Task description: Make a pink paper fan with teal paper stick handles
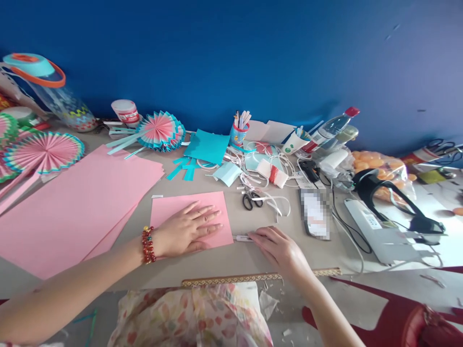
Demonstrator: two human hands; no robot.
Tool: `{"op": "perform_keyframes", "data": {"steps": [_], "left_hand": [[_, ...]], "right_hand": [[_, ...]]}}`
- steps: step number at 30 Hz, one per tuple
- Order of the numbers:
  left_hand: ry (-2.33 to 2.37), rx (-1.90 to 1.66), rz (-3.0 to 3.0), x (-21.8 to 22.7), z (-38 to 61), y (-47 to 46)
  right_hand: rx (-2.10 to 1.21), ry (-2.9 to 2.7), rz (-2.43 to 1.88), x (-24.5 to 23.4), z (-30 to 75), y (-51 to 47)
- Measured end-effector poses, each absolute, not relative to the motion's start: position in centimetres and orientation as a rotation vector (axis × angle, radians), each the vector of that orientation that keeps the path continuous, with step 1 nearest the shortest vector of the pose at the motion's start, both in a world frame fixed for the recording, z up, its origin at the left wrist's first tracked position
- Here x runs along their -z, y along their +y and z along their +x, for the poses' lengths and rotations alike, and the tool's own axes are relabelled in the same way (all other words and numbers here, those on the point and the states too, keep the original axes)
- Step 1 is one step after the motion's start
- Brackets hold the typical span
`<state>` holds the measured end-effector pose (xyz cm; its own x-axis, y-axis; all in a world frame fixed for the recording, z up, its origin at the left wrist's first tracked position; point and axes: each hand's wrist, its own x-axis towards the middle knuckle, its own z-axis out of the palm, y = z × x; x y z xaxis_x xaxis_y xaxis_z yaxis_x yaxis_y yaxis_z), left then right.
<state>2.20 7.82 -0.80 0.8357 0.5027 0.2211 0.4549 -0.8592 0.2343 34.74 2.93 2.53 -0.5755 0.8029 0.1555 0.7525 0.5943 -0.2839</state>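
My left hand (pixel 188 229) lies flat with fingers spread on a folded-looking pink sheet of paper (pixel 217 205), a beaded bracelet round its wrist. To its right, my right hand (pixel 277 246) is closed round a slim pale utility knife (pixel 244 238), whose tip points left at the sheet's right edge. Whether the tip touches the paper, I cannot tell. Black-handled scissors (pixel 252 200) lie just above the knife. A stack of larger pink paper (pixel 79 207) sits left of my left hand.
Pleated paper fans (pixel 161 131) lie at the back left, near a tall bottle (pixel 68 106). Teal paper (pixel 207 146), a pen cup (pixel 239 133) and tangled white string stand mid-back. A phone (pixel 315 213), a clear bottle (pixel 334 126) and a black headset strap (pixel 394 202) are right.
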Motion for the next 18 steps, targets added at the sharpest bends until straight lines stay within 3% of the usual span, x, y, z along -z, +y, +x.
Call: {"op": "perform_keyframes", "data": {"steps": [18], "left_hand": [[0.735,-0.315,2.811,0.89,2.29,7.99]], "right_hand": [[-0.256,-2.593,-1.24,-2.15,34.54,2.28]]}}
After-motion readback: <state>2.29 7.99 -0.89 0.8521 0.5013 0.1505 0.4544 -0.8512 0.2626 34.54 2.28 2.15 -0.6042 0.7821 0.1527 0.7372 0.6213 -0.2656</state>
